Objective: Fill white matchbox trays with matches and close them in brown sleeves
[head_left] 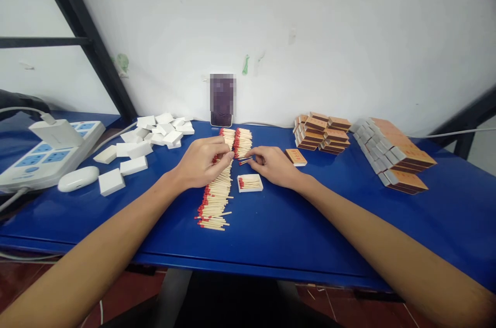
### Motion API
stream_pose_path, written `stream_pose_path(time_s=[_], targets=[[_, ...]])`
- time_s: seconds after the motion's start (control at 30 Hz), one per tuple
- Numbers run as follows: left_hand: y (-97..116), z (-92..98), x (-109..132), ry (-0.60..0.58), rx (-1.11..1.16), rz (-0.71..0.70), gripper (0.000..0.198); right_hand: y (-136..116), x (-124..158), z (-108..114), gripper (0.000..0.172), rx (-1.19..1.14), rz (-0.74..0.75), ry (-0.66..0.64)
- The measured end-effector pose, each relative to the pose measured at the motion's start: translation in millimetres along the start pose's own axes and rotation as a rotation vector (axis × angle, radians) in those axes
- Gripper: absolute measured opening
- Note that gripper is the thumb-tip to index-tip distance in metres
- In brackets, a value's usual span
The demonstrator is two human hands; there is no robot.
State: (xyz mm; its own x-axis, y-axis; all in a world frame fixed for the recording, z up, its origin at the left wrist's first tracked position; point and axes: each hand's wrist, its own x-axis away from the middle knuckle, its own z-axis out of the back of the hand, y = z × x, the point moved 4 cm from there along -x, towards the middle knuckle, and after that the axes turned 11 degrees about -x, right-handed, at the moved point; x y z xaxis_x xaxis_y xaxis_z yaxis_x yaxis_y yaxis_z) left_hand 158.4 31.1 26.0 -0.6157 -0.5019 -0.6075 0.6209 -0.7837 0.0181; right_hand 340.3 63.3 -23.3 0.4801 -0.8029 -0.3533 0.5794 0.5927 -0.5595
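Note:
My left hand (205,162) is over the long row of red-tipped matches (215,201), its fingers curled against the thumb. Whatever those fingers may hold is too small to make out. Thumb and fingertips of my right hand (277,165) are pinched on a few matches (244,161), at the near end of a shorter row of matches (243,142). Just below, a white matchbox tray (250,189) lies on the blue table, partly filled with matches, heads to the left. A closed orange matchbox (296,157) lies beyond my right hand.
White empty-looking trays (134,150) lie scattered at the left. Orange matchbox sleeves (323,133) and more grey-sided ones (395,155) are stacked at the right. A phone (222,100) leans on the wall. A power strip (50,155) and a white earphone case (78,178) are far left.

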Motion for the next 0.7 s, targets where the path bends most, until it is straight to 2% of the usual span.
stream_pose_path(time_s=[0.43,0.7], targets=[[0.8,-0.3,1.4,0.003,-0.005,-0.004,0.033,-2.0,0.7,0.1,0.014,0.004,-0.012,0.002],[1.1,0.3,1.1,-0.017,-0.004,0.007,0.034,-2.5,3.9,1.9,0.007,-0.081,-0.036,-0.024]])
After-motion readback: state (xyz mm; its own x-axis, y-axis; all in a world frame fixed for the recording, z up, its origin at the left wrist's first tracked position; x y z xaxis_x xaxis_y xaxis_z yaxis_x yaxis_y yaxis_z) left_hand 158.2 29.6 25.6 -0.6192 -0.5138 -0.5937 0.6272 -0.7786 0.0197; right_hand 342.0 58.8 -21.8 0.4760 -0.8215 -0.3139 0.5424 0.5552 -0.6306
